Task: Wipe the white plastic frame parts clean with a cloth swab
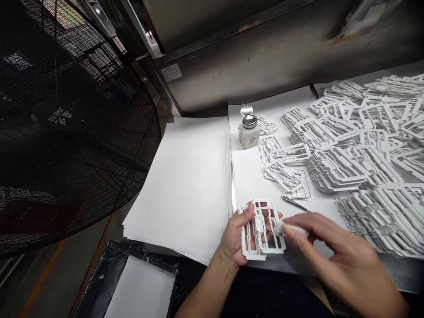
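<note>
Two overlapping white plastic frames (pixel 269 227) rest in my left hand (pixel 236 234), its thumb pressed on their upper left part and its fingers behind them. My right hand (pixel 334 251) is closed at the frames' right edge, pinching a small white wad (pixel 296 230) whose tip meets the frame; the hand is slightly blurred. Beyond my hands, a metal pen-like tool (pixel 294 203) lies on the white paper. A few loose white frames (pixel 285 176) lie behind it. Further back stands a small white bottle (pixel 249 132) with its metal lid raised.
Many stacked white frames (pixel 338 165) cover the right side of the table. A stack of white paper (pixel 188 176) lies left of centre. A large black fan (pixel 66 119) stands at the left, above a black plastic-lined box (pixel 99 282). A metal panel (pixel 265 62) runs behind.
</note>
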`<state>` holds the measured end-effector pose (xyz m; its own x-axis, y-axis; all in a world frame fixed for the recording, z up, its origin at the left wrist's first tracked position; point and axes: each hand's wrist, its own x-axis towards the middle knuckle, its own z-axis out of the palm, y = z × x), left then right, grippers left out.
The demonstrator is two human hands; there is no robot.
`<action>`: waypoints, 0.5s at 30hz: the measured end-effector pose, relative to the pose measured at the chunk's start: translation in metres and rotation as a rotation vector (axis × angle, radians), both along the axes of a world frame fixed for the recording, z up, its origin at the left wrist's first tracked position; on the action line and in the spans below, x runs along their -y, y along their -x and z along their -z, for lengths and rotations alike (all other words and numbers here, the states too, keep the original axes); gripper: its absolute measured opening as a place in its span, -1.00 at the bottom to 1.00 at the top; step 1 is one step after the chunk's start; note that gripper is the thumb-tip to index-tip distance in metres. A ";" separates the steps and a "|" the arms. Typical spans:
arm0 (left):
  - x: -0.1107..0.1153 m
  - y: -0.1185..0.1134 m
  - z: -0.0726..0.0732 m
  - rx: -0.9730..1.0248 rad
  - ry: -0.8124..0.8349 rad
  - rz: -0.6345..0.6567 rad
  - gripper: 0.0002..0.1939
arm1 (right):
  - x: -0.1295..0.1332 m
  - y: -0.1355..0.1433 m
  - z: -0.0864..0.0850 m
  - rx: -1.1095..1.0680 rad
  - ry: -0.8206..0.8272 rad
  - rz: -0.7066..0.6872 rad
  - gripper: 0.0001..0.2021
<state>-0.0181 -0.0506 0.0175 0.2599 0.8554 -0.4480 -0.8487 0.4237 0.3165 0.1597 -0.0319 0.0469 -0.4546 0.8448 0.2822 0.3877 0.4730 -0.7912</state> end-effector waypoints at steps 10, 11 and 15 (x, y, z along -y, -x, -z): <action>-0.005 -0.005 -0.004 -0.053 0.074 -0.024 -0.63 | 0.032 -0.004 0.042 -0.196 0.775 0.046 -0.71; -0.005 -0.006 -0.004 -0.039 0.080 0.002 -0.58 | 0.030 -0.003 0.046 -0.273 0.834 0.047 -0.70; -0.006 -0.005 -0.004 0.037 0.026 -0.033 -0.47 | 0.025 -0.009 0.054 -0.332 0.632 0.119 -0.78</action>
